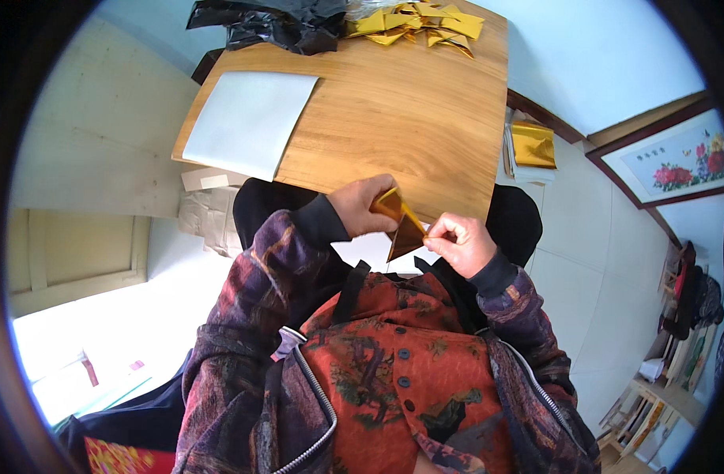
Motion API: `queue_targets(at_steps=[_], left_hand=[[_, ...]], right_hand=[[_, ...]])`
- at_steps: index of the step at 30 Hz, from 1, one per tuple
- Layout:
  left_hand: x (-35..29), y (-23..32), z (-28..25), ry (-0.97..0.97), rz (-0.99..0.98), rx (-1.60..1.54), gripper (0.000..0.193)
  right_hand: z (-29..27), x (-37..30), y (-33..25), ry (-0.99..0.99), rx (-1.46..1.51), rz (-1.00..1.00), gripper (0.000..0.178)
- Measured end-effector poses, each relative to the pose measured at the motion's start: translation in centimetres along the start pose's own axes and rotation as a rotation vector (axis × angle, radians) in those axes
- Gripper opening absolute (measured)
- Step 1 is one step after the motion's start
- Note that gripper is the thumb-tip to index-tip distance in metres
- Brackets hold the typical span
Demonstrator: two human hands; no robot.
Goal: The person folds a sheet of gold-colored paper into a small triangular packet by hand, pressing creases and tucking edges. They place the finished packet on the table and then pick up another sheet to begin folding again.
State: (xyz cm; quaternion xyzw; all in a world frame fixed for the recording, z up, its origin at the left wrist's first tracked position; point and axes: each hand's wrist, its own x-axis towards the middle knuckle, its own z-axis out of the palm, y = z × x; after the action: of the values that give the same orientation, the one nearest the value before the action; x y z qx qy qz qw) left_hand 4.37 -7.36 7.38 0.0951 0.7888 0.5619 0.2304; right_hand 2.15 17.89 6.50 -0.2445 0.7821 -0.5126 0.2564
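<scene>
Between my two hands, above my lap and just off the table's near edge, is a partly folded piece of gold foil paper [407,235]. My left hand [363,207] is closed on its upper left side, with some fingers hidden behind the sheet. With thumb and fingertips, my right hand [461,242] pinches its right corner. The paper stands tilted, one gold edge running up to the left and a darker brownish face coming down to a point. At the table's far end lies a pile of folded gold foil pieces [413,24].
The wooden table [401,110] reaches away in front of me. A white sheet [251,118] lies on its left, a black plastic bag [283,24] at the far left. Gold foil sheets [533,145] rest on a stack right of the table. A framed flower picture [678,162] stands further right.
</scene>
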Motion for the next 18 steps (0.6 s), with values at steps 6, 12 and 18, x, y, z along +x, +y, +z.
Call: queue_targets(at_steps=[6, 12, 18], left_hand=[[-1.1, -1.3, 0.9, 0.044, 0.135, -0.804, 0.056], [-1.8, -1.3, 5.8, -0.037, 0.263, -1.025, 0.054], [-2.4, -0.2, 7.5, 0.153, 0.208, -0.920, 0.067]], right_hand=[[-2.1, 0.0, 0.7, 0.048, 0.422, 0.097, 0.013], [-1.3, -0.9, -0.2, 0.112, 0.439, 0.082, 0.015], [-0.2, -1.2, -0.8, 0.162, 0.391, 0.077, 0.014]])
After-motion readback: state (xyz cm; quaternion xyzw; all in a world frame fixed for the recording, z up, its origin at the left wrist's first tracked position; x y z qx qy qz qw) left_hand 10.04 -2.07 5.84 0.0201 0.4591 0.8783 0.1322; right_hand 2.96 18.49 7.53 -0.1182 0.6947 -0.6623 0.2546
